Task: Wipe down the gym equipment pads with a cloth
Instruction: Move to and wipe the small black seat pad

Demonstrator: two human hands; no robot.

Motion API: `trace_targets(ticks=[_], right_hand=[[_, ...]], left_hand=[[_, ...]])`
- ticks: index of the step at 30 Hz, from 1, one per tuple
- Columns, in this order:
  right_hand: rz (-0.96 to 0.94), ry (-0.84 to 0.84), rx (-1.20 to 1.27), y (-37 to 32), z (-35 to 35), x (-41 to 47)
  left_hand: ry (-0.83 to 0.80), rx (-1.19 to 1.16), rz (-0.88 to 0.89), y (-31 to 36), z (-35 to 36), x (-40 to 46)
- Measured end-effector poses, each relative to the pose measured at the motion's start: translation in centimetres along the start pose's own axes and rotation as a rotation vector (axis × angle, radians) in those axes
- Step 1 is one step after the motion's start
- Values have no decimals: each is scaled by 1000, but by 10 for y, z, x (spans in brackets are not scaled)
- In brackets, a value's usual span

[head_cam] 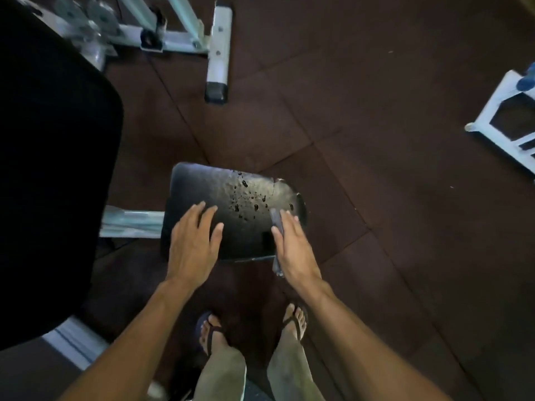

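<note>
- Left hand [193,246] open, flat on pad [225,198], bracing it.
- Right hand [292,247] holds cloth [276,224] edge-on; can't tell how tight.
- Droplets [246,198] just past my fingertips: I'd flatten the cloth and sweep through them.

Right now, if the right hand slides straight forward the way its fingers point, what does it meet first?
Probably the water droplets on the black seat pad, just ahead of the right hand and the cloth under it. Depth is hard to judge.
</note>
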State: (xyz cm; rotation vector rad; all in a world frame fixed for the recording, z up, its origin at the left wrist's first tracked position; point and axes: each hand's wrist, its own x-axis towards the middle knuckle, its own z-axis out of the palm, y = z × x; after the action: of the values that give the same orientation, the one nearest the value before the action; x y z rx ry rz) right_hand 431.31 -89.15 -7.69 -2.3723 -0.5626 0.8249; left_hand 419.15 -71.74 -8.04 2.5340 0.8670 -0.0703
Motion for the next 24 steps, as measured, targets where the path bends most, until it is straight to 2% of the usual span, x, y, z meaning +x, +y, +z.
trace_targets(ticks=[4,9,11,13,16,18,20,24], right_hand=[[-66,105,-72,25,24,82],[-119,336,-451,20,73,130],[-170,298,-488,11,91,121],[-307,201,-571,11,105,92],[-422,88,-698,43,97,52],[-399,99,-726,67,76,50],[-298,159,-689,72,58,68],[-23,311,-469,18,60,146]], left_hand=[[1,144,110,-33,51,45],[41,228,61,-68,82,72],[56,229,57,-73,87,74],[61,223,63,-74,88,74],[66,211,66,-76,89,74],[69,190,66,-75,89,75],[70,181,60,-75,90,76],[74,204,55,-76,92,78]])
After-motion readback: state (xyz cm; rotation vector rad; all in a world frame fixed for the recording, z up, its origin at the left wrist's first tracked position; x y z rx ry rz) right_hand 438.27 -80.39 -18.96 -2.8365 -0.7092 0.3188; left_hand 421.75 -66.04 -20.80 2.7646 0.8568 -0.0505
